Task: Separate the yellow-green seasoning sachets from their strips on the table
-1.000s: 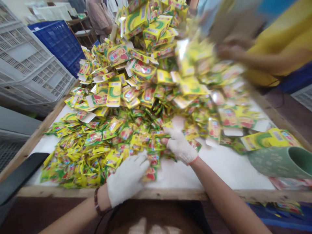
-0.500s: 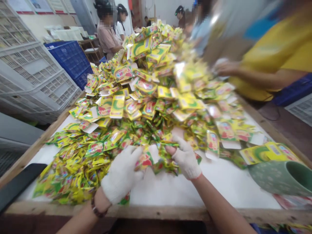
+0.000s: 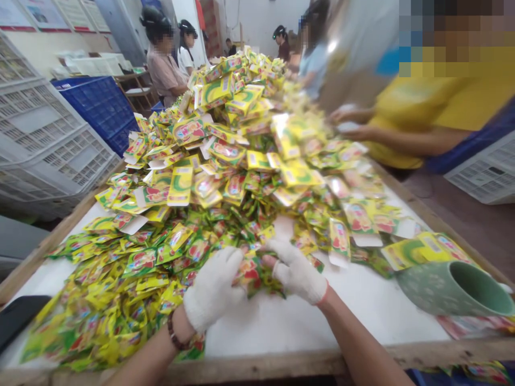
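Note:
My left hand (image 3: 215, 289), in a white knit glove with a beaded bracelet at the wrist, curls around a small yellow-green carton (image 3: 248, 274) with a red fruit print. Facing it, my right hand (image 3: 296, 271), also gloved and with a bare thumb tip, bends its fingers over small foil sachets (image 3: 274, 281) beside the carton. Motion blur softens the edges there. Beyond both hands rises a large heap of yellow cartons (image 3: 180, 185), several with white flaps open. Loose yellow-green sachets (image 3: 120, 305) spread to the left of my left hand.
A wooden rim (image 3: 257, 367) edges the white tabletop (image 3: 362, 305). On the right lies a green floral cup (image 3: 426, 289), tipped sideways. A black phone-like object (image 3: 24, 319) is at the left edge. White crates (image 3: 60, 128) and a blue crate (image 3: 96, 110) stand left. A co-worker in yellow (image 3: 418, 118) works at right.
My hands have drawn closer together around the carton and sachets. The carton's white flap, seen between the hands before, no longer shows. The whole view has shifted slightly.

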Available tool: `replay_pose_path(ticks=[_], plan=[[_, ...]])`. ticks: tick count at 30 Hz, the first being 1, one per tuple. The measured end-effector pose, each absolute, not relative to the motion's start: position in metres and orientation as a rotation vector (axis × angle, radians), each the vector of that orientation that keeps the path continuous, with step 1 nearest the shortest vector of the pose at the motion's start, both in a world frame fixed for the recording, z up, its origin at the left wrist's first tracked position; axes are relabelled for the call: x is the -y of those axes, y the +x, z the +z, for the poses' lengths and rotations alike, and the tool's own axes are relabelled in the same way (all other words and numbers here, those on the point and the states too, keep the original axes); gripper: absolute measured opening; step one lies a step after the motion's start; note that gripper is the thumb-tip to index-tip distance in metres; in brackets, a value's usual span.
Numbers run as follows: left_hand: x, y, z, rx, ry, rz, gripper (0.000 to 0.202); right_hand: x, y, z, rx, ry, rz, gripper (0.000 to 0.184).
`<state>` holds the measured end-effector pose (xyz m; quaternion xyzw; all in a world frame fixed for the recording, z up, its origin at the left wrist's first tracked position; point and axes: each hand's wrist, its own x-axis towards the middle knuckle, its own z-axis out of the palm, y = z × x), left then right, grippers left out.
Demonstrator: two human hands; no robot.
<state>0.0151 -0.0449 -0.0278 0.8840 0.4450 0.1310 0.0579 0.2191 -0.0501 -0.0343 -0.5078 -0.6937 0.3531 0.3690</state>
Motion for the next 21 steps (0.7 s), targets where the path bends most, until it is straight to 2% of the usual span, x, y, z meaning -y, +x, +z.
replay_pose_path(ticks=[6, 9, 12, 15, 17, 19, 21], plan=[[0.0455, 0.0141, -0.033, -1.261, 2.74, 0.583, 0.051, 0.0473, 0.2178, -0.0343, 1.783, -1.376, 0.865, 0.02], [0.0459, 0.0191, -0.0329, -1.262, 2.733, 0.53, 0.042, 0.0484, 0.2138, -0.0318, 1.782, -1.376, 0.813, 0.018], [0.0441, 0.0214, -0.0305, -1.263, 2.684, 0.468, 0.037, 0.0495, 0.2161, -0.0301, 1.688, -1.339, 0.962, 0.016], [0.0409, 0.019, -0.0282, -1.298, 2.661, 0.475, 0.051, 0.0492, 0.2208, -0.031, 1.508, -1.38, 1.119, 0.026], [0.0396, 0.0175, -0.0278, -1.305, 2.674, 0.486, 0.057, 0.0486, 0.2214, -0.0331, 1.473, -1.434, 1.07, 0.02], [0.0397, 0.0176, -0.0279, -1.282, 2.69, 0.489, 0.054, 0.0481, 0.2197, -0.0354, 1.492, -1.446, 0.975, 0.014], [0.0409, 0.0193, -0.0279, -1.272, 2.692, 0.503, 0.048, 0.048, 0.2177, -0.0369, 1.511, -1.428, 0.938, 0.016]])
